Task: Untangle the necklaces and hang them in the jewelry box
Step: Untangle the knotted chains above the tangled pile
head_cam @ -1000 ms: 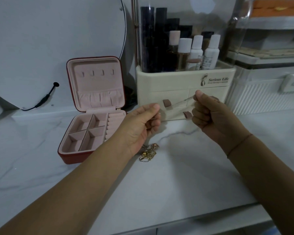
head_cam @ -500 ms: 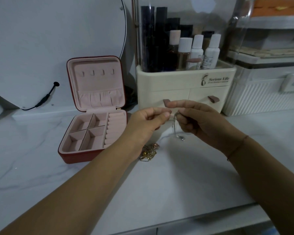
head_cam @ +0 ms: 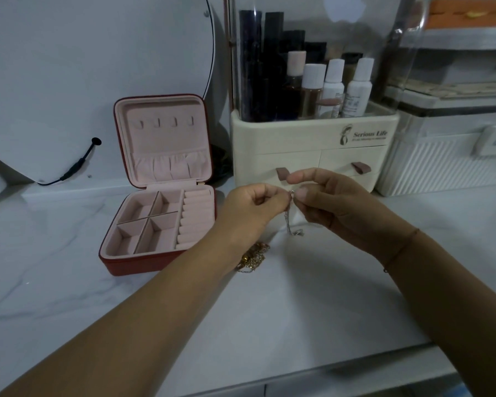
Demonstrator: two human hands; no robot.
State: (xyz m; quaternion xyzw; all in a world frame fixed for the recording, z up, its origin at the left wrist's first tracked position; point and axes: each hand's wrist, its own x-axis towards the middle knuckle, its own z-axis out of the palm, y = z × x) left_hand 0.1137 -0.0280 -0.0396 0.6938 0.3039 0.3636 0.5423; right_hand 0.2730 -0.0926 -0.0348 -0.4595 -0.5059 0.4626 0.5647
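Observation:
A thin silver necklace (head_cam: 289, 222) hangs doubled in a short loop between my two hands, above the white marble counter. My left hand (head_cam: 251, 209) pinches its top end, and my right hand (head_cam: 331, 200) pinches the same spot from the other side, fingertips almost touching. A tangled heap of gold chain (head_cam: 254, 257) lies on the counter just under my left wrist, partly hidden by it. The red jewelry box (head_cam: 158, 224) stands open at the left, with pink lining, small hooks in its upright lid (head_cam: 163, 123) and bare compartments in its base.
A cream cosmetics organiser (head_cam: 315, 150) with bottles and two drawers stands right behind my hands. A white ribbed case (head_cam: 441, 164) sits at the right. A round mirror with a black cable (head_cam: 78, 164) leans at the back left. The counter's front edge runs below my forearms.
My hands have come together from holding the silver chain stretched out between them. The chain now hangs down in a loop from the pinched point. The gold heap has not moved.

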